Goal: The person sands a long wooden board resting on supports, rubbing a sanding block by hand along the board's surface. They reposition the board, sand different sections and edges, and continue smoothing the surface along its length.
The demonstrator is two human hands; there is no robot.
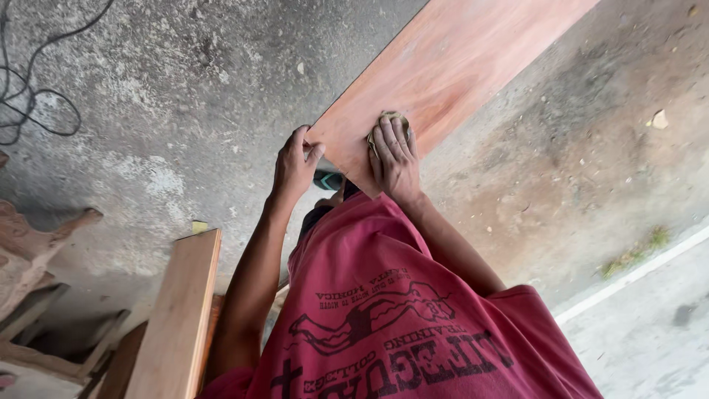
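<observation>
- Reddish-brown wooden board (443,66) runs from frame centre up to the upper right edge, lying at a diagonal over grey concrete floor (185,96); near end sits just above the person's torso at centre.
- Right hand (395,159) lies flat on the board's near end, centre of frame, fingers pressed together and pointing up-frame.
- Under the right fingertips: small crumpled piece of sandpaper (391,118), tan-olive colour, pressed against the board surface; only its top edge shows past the fingers.
- Left hand (295,162) at centre-left, curled over the board's left edge near the corner, thumb on top face, fingers wrapped round the side; pinching the board edge.
- Hands are near each other, not touching; board corner sits between them.
- Red T-shirt (399,310) with dark print fills lower centre to lower right; both bare forearms rise from it.
- Small dark-teal object (327,179) just below the board's near end, between the wrists; cannot tell what it is.
- Lighter wooden plank (181,318) at lower left, running up-frame, well apart from the hands.
- Carved wooden furniture piece (37,244) at far left edge, partly cut off.
- Black cable (37,96) looped on the floor, upper left.
- White painted line (635,273) on the ground, lower right.
</observation>
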